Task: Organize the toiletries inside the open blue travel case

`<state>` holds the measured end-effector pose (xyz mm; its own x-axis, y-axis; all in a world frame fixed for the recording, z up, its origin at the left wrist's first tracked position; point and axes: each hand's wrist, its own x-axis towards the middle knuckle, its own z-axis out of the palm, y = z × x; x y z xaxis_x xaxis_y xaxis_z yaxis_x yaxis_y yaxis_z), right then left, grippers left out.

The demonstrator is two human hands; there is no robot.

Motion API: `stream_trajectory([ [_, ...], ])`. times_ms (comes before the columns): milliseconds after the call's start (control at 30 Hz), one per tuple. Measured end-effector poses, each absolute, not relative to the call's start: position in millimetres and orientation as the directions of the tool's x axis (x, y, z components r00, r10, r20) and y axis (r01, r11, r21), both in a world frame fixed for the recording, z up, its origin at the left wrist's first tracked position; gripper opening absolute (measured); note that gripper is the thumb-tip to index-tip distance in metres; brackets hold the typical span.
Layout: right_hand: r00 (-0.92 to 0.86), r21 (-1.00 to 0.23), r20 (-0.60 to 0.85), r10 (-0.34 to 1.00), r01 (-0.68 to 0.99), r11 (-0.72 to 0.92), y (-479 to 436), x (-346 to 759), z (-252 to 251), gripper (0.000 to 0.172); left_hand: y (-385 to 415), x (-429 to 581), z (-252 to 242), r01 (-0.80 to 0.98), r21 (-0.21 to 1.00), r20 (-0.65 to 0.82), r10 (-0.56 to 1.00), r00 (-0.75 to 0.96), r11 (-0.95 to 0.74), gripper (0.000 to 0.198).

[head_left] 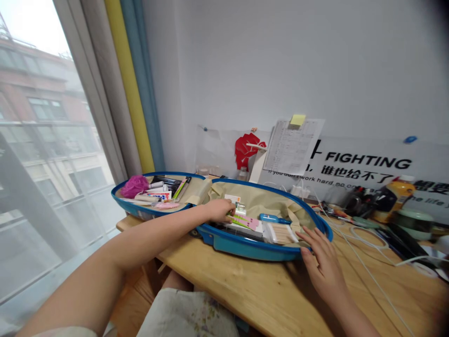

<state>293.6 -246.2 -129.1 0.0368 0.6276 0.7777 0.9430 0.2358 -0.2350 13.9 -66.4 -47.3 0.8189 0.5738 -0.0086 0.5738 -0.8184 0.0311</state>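
A blue oval suitcase (245, 249) lies opened out on the desk, its two beige-lined halves side by side. My left hand (220, 210) reaches into the right half, fingers curled at the end of a flat pink-and-green strip (247, 221). Around it are a small white box (232, 199), a blue-handled item (273, 218) that looks like a brush, and a clear pack of cotton swabs (280, 232). At the right end of the case my right hand (322, 264) rests over the rim, fingers spread and holding nothing.
The left half holds a purple mesh bath puff (134, 186), a toothpaste box (161, 195) and pens. Cables (365, 262), an orange-yellow bottle (394, 199) and a green-lidded jar (414, 222) crowd the wooden desk's (273, 285) right side. Papers (294, 145) hang on the wall behind.
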Motion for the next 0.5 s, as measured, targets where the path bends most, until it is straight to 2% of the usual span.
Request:
stream_trajectory([
  [133, 0.01, -0.209, 0.789, 0.614, 0.944, 0.254, -246.2, 294.0, -128.9, 0.036, -51.1, -0.1, -29.8, 0.608, 0.134, 0.244, 0.621, 0.745, -0.782, 0.025],
  [233, 0.0, -0.198, 0.787, 0.617, 0.947, 0.253, -246.2, 294.1, -128.6, 0.036, -25.0, -26.4, -12.2, 0.752, 0.211, 0.403, 0.756, 0.515, -0.625, 0.026],
  [367, 0.017, -0.218, 0.784, 0.621, 0.943, 0.249, -245.8, 293.7, -128.9, 0.037, 10.1, -75.8, -7.1, 0.937, 0.236, 0.344, 0.924, 0.168, -0.258, 0.038],
  [500, 0.026, -0.224, 0.786, 0.617, 0.943, 0.246, -245.6, 293.9, -129.8, 0.036, 26.0, -118.4, -28.0, 0.979, 0.185, 0.168, 0.984, 0.053, -0.085, 0.036],
])
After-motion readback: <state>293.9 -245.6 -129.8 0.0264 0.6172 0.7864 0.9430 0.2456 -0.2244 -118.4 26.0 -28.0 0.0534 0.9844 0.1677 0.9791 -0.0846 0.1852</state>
